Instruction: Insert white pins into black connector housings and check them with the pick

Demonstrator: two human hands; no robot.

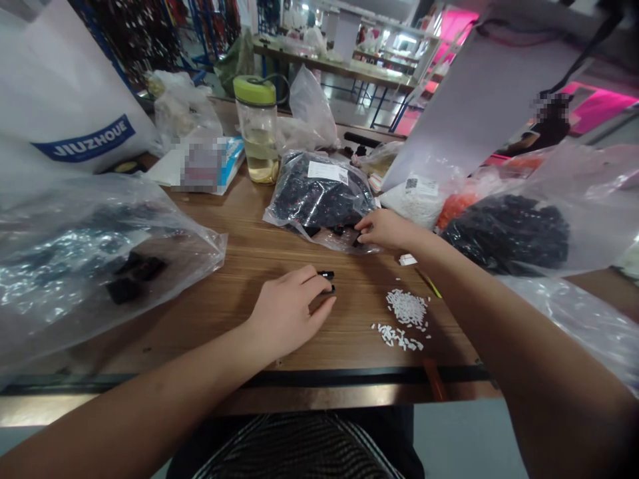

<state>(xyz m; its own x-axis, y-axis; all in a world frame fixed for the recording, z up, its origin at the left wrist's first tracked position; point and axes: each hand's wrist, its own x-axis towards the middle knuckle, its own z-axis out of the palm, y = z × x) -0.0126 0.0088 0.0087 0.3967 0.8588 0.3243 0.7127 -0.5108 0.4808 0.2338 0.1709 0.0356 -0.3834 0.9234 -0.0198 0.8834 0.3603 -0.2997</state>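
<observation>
My left hand [292,307] rests on the wooden table with bent fingers, the thumb apart from the index finger. At its fingertips lie small black plastic pieces [327,274], partly hidden by the fingers. My right hand [387,229] reaches to the near end of a clear plastic bag [319,193] full of black pieces. Its fingers are closed on a small dark piece [356,239] at the bag's mouth. Nearer to me, under my right forearm's left side, lies a pile of small white plastic pieces [407,307], with a looser scatter in front of it.
A large clear bag [200,243] with black pieces spreads over the left side. Behind stands a bottle with a green lid [255,126]. More bags, one with black pieces [509,233], crowd the right beside a pale pillar [464,100]. A person [546,126] is in the right background.
</observation>
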